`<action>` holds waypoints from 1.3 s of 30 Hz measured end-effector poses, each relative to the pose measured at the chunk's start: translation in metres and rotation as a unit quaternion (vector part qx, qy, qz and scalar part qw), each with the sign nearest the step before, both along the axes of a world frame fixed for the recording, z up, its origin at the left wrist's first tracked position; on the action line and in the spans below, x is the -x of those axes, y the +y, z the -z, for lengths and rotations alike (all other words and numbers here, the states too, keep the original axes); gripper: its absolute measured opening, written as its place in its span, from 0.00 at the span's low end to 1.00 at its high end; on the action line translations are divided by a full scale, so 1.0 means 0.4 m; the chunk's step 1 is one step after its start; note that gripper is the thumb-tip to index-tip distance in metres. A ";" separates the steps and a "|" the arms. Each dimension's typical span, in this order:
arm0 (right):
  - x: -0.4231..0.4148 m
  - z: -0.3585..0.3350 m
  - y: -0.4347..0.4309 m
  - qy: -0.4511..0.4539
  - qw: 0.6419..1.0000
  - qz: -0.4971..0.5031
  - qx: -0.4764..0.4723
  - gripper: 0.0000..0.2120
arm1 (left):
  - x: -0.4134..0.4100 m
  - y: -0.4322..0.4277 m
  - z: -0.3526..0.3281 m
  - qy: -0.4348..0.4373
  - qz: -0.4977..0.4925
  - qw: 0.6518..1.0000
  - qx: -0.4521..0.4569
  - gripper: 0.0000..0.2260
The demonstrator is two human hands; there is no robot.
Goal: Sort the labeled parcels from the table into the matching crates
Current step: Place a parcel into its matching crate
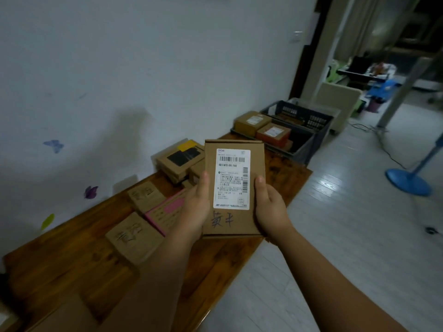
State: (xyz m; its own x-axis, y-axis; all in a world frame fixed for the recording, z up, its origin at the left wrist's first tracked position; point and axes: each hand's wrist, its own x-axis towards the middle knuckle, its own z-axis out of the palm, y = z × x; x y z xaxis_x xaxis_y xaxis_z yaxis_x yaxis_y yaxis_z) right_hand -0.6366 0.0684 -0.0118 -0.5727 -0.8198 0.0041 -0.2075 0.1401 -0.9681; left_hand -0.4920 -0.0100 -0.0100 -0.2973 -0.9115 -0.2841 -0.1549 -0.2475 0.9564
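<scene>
- The left hand (pixel 195 208) grips the left edge of a flat brown cardboard parcel (pixel 233 231). Its thumb lies on the top face and its fingers are hidden underneath.
- The right hand (pixel 269 208) grips the right edge the same way, thumb on top.
- The parcel is held in the air above the near-right part of the table, face up towards the camera. A white shipping label (pixel 232 179) with barcodes covers most of the face, and dark handwritten characters sit below it.
- Below and to the left is a long brown wooden table (pixel 72 264) set against a white wall.
- On the table lie 2 plain cardboard boxes with handwritten characters, one nearer (pixel 134 237) and one farther (pixel 143 195). A box with a pink label (pixel 165 212) lies just beside them.
- Farther along is a cardboard box with a black window and a yellow sticker (pixel 179 160).
- At the table's far end stands a dark grey plastic crate (pixel 302 152) holding 2 labelled brown boxes (pixel 253 122) (pixel 273 134). A second dark slotted crate (pixel 318 121) stands just behind it.
- On the pale floor to the right is a blue round fan base (pixel 407 180).
- The wall carries a blue butterfly sticker (pixel 54 144) and a purple butterfly sticker (pixel 91 191).
</scene>
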 end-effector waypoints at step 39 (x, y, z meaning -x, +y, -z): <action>1.574 0.082 -0.238 0.005 0.975 0.204 -0.088 0.28 | 1.676 -0.315 0.127 0.002 0.156 0.987 0.021 0.15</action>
State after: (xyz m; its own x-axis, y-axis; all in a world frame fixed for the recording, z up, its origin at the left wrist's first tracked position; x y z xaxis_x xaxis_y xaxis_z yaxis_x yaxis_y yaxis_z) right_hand -1.2662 -0.0267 -0.0444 -0.8516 -0.5126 -0.1097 -0.1084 0.3768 -0.9199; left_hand -1.1622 -0.1360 -0.0609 -0.5672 -0.7861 -0.2455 -0.2126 -0.1482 0.9658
